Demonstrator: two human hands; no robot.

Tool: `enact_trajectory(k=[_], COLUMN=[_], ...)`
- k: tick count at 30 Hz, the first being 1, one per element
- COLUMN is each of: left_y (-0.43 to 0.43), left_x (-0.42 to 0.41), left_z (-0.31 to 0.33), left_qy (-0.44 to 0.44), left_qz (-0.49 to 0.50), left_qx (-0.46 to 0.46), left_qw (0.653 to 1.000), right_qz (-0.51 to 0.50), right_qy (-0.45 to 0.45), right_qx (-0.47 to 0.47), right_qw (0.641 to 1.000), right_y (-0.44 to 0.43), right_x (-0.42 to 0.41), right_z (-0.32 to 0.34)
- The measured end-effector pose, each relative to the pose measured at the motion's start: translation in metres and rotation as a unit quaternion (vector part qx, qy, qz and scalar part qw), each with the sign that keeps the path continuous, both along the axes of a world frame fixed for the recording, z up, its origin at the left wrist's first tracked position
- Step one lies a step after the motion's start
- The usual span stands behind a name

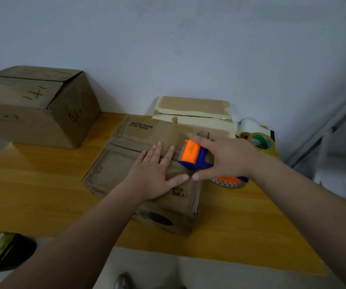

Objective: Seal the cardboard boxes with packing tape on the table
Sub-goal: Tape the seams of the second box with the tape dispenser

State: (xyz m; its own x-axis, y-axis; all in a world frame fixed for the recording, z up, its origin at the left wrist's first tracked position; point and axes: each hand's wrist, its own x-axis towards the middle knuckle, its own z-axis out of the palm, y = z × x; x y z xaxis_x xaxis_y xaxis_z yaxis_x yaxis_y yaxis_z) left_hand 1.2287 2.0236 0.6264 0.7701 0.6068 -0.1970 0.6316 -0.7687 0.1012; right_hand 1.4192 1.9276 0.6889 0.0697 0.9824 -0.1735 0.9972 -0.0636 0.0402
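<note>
A flat cardboard box (pixel 124 163) with printed text lies in the middle of the wooden table (pixel 32 184). My left hand (pixel 155 176) presses flat on its top, fingers spread, beside the centre seam. My right hand (pixel 224 157) grips an orange and blue tape dispenser (pixel 193 155), whose orange head rests on the seam at the box's right side. Behind it stands a smaller box (pixel 193 107) with yellowish tape along its edges. A larger box (pixel 36 105) with handwritten marks sits at the far left, its top flaps closed.
A white tape roll (pixel 248 126) and a clear-yellow tape roll (pixel 261 142) lie at the table's right rear. The wall runs close behind the boxes. A dark bag (pixel 1 251) sits below the table's front left edge.
</note>
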Motion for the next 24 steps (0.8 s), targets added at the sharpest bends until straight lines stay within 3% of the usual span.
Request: enact_trajectory(k=[8,15,19,24], left_y=[-0.003,0.003,0.0,0.002], left_x=[0.0,-0.002,0.001,0.0], left_z=[0.002,0.001,0.003,0.004], left_qy=[0.003,0.017,0.034,0.04], left_qz=[0.01,0.002,-0.001,-0.004], left_qx=[-0.003,-0.016,-0.02,-0.024], left_qw=[1.0,1.0,0.999,0.999], right_qz=[0.006,-0.006,-0.032,-0.04], right_qy=[0.109,0.183,0.203,0.265], right_qx=[0.095,0.045,-0.006,0.057], right_qw=[0.99,0.982,0.979,0.962], right_y=[-0.02,-0.029,-0.052,-0.059], right_x=[0.01,0.037,0.049,0.058], right_z=[-0.013,0.021,0.003,0.003])
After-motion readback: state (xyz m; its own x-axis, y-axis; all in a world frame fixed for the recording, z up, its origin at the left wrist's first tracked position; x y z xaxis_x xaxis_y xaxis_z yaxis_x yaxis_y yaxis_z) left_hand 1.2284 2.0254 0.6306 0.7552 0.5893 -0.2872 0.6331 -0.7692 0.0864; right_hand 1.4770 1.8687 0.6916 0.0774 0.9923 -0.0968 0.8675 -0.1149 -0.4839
